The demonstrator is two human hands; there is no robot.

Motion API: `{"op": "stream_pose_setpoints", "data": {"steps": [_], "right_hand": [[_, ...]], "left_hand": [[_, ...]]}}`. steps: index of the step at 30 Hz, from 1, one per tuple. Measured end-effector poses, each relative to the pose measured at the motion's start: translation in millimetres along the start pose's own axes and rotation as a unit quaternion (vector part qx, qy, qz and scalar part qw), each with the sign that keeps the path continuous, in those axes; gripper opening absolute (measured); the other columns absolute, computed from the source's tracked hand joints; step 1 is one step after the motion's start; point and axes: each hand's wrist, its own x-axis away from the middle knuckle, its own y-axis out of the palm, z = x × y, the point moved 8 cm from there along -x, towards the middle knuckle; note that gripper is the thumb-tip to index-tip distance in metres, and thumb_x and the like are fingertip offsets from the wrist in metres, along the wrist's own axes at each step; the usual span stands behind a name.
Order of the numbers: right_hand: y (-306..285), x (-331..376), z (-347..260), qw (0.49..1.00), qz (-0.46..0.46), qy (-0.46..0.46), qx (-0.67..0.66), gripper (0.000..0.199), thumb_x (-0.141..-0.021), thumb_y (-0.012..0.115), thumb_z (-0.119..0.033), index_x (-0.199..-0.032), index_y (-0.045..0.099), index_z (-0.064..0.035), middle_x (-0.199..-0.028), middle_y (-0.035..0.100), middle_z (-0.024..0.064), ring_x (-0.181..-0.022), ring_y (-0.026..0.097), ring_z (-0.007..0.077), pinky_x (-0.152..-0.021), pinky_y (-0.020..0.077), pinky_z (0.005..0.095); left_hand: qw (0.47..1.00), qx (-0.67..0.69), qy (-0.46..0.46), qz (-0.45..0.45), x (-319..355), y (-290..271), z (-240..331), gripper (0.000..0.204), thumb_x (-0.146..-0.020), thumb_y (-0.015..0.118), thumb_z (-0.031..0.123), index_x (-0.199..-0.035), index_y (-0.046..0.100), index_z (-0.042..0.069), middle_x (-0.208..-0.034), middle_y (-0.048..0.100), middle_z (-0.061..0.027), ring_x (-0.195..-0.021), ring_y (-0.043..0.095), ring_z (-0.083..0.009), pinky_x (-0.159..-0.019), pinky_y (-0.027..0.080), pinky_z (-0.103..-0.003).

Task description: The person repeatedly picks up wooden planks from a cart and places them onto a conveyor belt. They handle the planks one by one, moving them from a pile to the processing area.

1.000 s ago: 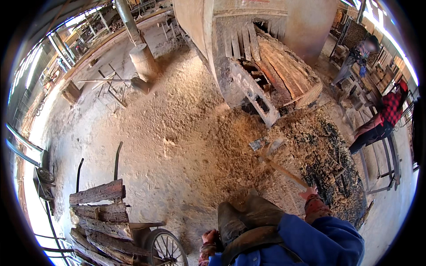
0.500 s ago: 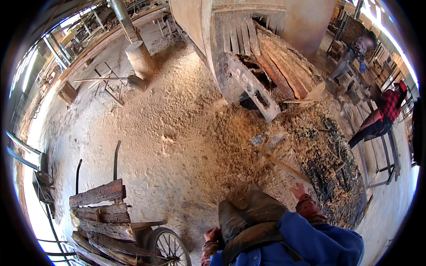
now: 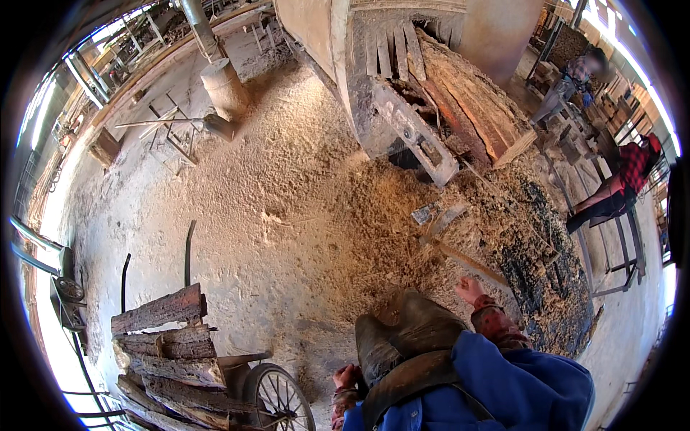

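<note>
Fingers of the right hand (image 3: 471, 289) are being spread open just above the long wooden stick (image 3: 460, 253) lying on the sawdust floor (image 3: 287, 215); left hand (image 3: 346, 376) is being kept curled, empty. Best gripped mid-shaft.

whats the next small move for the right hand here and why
Probably reach the right hand a little further forward to the long wooden handle lying in the sawdust. The hand is open and empty, just short of the handle's near end, while the left hand hangs low by the apron.
</note>
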Motion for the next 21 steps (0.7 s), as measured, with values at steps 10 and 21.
{"op": "stream_pose_setpoints", "data": {"steps": [10,21], "right_hand": [[2,-32,-44,0.997,0.022,-0.036,-0.063,0.046,-0.077,0.071,-0.023,-0.112,0.056,0.0025,-0.094,0.063,0.0076,-0.083,0.060,0.0141,-0.075,0.0493,0.0276],[-78,-161,-181,0.975,0.088,-0.204,-0.027,0.034,-0.078,0.070,-0.020,-0.103,0.057,0.0001,-0.073,0.052,0.0044,-0.067,0.049,0.0130,-0.061,0.0446,0.0286]], "left_hand": [[0.998,0.054,-0.007,-0.011,-8,-10,3,0.013,-0.082,0.059,0.007,-0.080,0.056,-0.006,-0.070,0.060,-0.0143,-0.060,0.060,-0.0257,-0.057,0.052,-0.036],[0.993,0.080,-0.007,0.092,-6,33,26,0.013,-0.077,0.059,0.003,-0.075,0.060,-0.010,-0.068,0.062,-0.0146,-0.055,0.060,-0.0219,-0.048,0.051,-0.031]]}}
